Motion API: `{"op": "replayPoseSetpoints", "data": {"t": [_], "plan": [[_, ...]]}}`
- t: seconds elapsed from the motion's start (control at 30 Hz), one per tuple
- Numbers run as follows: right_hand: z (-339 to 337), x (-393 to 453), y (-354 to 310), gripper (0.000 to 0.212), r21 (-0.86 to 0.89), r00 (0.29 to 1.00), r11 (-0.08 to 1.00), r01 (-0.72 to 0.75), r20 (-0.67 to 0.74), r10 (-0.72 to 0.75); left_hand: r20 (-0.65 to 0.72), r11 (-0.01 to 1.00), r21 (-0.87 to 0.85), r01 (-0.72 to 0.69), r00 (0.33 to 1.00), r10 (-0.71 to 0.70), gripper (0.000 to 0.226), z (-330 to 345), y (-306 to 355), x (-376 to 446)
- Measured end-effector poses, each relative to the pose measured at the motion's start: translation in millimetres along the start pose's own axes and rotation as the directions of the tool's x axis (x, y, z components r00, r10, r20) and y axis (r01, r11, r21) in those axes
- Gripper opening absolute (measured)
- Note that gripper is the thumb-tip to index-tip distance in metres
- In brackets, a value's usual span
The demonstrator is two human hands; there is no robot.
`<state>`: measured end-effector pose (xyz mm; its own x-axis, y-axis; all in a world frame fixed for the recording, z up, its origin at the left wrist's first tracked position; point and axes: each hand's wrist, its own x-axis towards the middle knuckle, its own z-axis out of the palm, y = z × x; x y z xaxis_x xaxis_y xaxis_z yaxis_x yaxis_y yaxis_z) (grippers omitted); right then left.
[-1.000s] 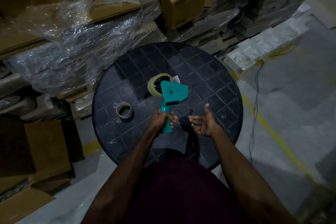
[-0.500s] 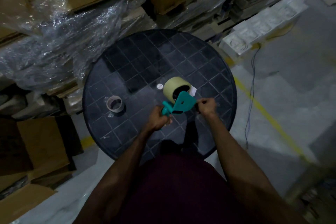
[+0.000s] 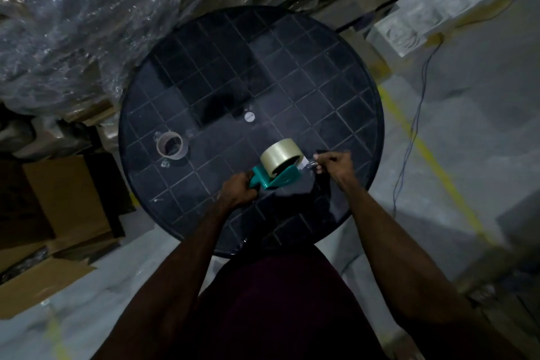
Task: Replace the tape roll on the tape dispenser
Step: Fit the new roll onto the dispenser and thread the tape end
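- Now the teal tape dispenser [image 3: 276, 180] is held low over the near part of the round black table [image 3: 344, 67], with its handle enclosed by the left hand [image 3: 238, 188], whose fingers are wrapped tightly around it.
- A full roll of pale tape [image 3: 280, 158] is already seated on the dispenser, so the mounting itself is judged as done.
- The right hand [image 3: 333, 162] is placed just beside the front end of the dispenser, and its fingertips [image 3: 317, 161] are pressed together in a pinch on what seems to be the free end of the tape; the strip itself is too small and dim to be told with certainty.
- The empty cardboard core [image 3: 170, 145] is left lying on the table, well apart to the left.
- The step in hand is judged to be the threading of the tape end toward the cutter.
- For a good result, the dispenser should be kept steady by the left hand, and the tape end should be drawn straight and flat, so that it is not folded onto itself.
- The pull should be made slowly, because a sticky end can be twisted easily, and the toothed blade should be avoided by the fingers.
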<state>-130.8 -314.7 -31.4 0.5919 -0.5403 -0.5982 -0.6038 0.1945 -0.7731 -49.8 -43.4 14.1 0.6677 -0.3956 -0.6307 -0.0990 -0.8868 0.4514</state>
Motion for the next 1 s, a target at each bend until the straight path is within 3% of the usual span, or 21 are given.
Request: {"op": "replayPoseSetpoints", "data": {"t": [0.17, 0.37, 0.6, 0.77, 0.83, 0.9, 0.93, 1.0], "plan": [[-1, 36, 1, 0.012, -0.160, 0.999, 0.987, 0.030, -0.039, -0.036, -0.008, 1.000, 0.016, 0.019, 1.000, -0.019, 0.024, 12, 21, 22], [1, 70, -11, 0.010, -0.404, 0.978, 0.913, 0.064, -0.156, -0.137, -0.038, 0.999, -0.033, 0.035, 0.999, -0.036, 0.037, 17, 37, 53], [5, 86, 2, 0.017, -0.599, 0.964, 0.773, 0.210, -0.005, -0.266, -0.032, 0.997, 0.029, 0.072, 0.997, -0.071, 0.044, 32, 47, 70], [4, 94, 25, 0.015, -0.644, 0.947, 0.714, 0.272, 0.050, -0.316, -0.045, 0.995, 0.079, 0.057, 0.998, -0.054, 0.052, 39, 46, 73], [3, 93, 21, 0.013, -0.643, 0.942, 0.733, 0.222, -0.053, -0.332, -0.040, 0.994, 0.089, 0.063, 0.997, -0.060, 0.050, 41, 45, 75], [1, 93, 13, 0.028, -0.617, 0.931, 0.777, 0.124, -0.198, -0.306, -0.041, 0.992, 0.101, 0.070, 0.997, -0.066, 0.044, 41, 46, 76], [-1, 94, 11, 0.030, -0.639, 0.922, 0.760, 0.120, -0.213, -0.324, -0.041, 0.992, 0.104, 0.070, 0.997, -0.066, 0.042, 42, 46, 76], [-4, 93, 14, 0.026, -0.763, 0.900, 0.599, 0.243, -0.054, -0.433, -0.033, 0.992, 0.110, 0.069, 0.997, -0.066, 0.041, 43, 47, 76]]}}
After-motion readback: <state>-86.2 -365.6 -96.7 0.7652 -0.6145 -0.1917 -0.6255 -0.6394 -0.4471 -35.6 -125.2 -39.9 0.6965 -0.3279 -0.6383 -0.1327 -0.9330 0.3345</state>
